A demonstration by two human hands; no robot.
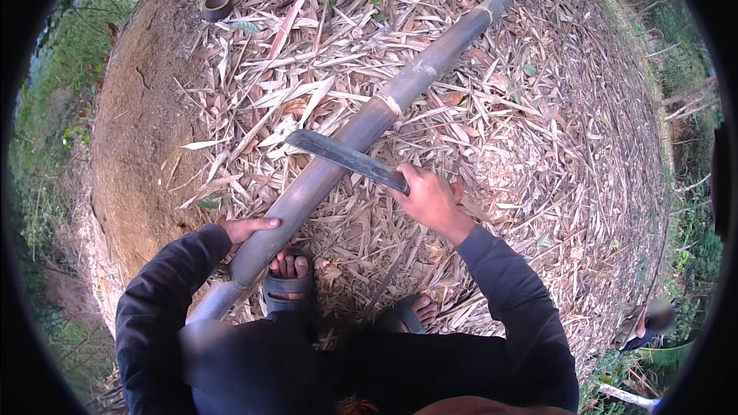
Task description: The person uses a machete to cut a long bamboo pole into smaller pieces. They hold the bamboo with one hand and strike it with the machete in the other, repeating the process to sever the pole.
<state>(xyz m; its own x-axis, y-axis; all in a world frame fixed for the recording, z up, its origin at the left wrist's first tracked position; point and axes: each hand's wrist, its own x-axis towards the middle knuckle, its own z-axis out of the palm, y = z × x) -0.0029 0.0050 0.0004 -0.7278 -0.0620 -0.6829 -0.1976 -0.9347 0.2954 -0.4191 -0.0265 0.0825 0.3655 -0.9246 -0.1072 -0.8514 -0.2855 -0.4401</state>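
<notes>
A long, thick bamboo pole [368, 124] slants from the lower left to the far upper right, with pale rings at its joints. Near its lower end my left hand [250, 229] is wrapped around it, thumb on top and the other fingers mostly hidden beneath. My right hand [432, 198] is closed on the handle of a machete [336, 152]. The dark, broad blade lies across the pole, its tip pointing left past the far side. Whether the blade touches the bamboo or hovers just above it, I cannot tell.
Dry bamboo leaves [492, 184] cover the ground. A short cut bamboo ring [217, 7] lies at the upper left beside a bare earth bank [146, 107]. My sandalled foot [289, 280] stands close to the pole. Another person [653, 324] is at the far lower right.
</notes>
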